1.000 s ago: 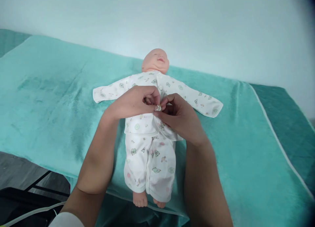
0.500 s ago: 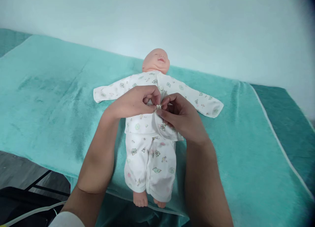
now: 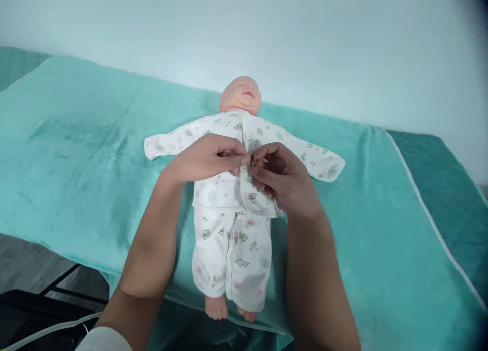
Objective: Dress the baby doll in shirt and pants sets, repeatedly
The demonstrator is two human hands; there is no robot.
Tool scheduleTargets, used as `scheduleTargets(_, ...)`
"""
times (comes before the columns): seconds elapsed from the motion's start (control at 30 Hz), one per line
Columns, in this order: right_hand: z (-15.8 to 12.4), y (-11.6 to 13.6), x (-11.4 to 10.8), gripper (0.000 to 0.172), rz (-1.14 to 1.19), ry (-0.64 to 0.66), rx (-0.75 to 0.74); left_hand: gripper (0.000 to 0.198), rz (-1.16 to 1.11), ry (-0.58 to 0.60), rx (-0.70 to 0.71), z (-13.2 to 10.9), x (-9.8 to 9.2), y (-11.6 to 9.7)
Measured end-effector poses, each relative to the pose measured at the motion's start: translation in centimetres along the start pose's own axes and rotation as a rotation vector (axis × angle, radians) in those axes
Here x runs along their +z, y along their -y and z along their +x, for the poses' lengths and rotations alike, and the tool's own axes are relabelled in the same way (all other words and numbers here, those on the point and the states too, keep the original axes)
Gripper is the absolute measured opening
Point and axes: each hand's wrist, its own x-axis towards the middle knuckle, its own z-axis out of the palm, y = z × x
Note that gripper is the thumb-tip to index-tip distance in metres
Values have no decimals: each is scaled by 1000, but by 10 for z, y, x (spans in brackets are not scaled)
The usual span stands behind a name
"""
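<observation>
A baby doll (image 3: 241, 94) lies on its back, dressed in a white printed shirt (image 3: 213, 196) and matching trousers (image 3: 249, 262). Both hands meet at the shirt's front opening, over the doll's belly. Thumb and fingers of my left hand (image 3: 209, 157) are pinched on the shirt's front edge. From the other side, my right hand (image 3: 284, 176) pinches the overlapping edge of the shirt, close to the left fingertips. One button (image 3: 247, 136) shows higher on the chest. The fingers partly hide what lies exactly between them. Below, the right front flap hangs loose and slightly lifted.
A teal plush cover (image 3: 87, 153) is spread under the doll, with a darker teal layer (image 3: 438, 173) at the right. Behind stands a pale wall (image 3: 244, 31). At the lower left are a black object (image 3: 34, 318) and a pale tube (image 3: 53, 328).
The left fingers have closed more tightly and the thumb has shifted slightly up and right along the shirt edge. The right hand keeps its pinch, nearly in place. The doll lies as before.
</observation>
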Motion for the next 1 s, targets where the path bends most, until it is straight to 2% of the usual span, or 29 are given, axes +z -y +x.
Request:
scheduleTargets(0.13, 0, 0, 2, 25, 3, -23, -13, 38, 27, -83, 31, 1, 2, 1)
scheduleTargets(0.3, 1, -2, 3, 20, 46, -53, -46, 37, 57, -472, 151, 12, 7, 22)
scheduleTargets(0.4, 0, -4, 3, 15, 50, -61, -64, 29, 187, -602, 262, 20, 8, 35)
scheduleTargets(0.5, 2, -8, 5, 13, 69, -114, -146, 29, 318, -558, 341, 24, 9, 40)
scheduleTargets(0.6, 5, -13, 9, 9, 41, -255, -354, 36, 379, -456, 367, 26, 11, 40)
scheduleTargets(0.67, 8, -15, 11, 13, -53, -335, -489, 42, 410, -407, 371, 28, 13, 40)
scheduleTargets(0.73, 11, -18, 12, 15, -182, -352, -563, 46, 439, -383, 357, 29, 13, 41)
scheduleTargets(0.87, 13, -22, 13, 19, -364, -305, -601, 50, 470, -373, 305, 31, 12, 42)
scheduleTargets(1.0, 14, -27, 11, 24, -457, -324, -584, 51, 467, -372, 278, 30, 12, 42)
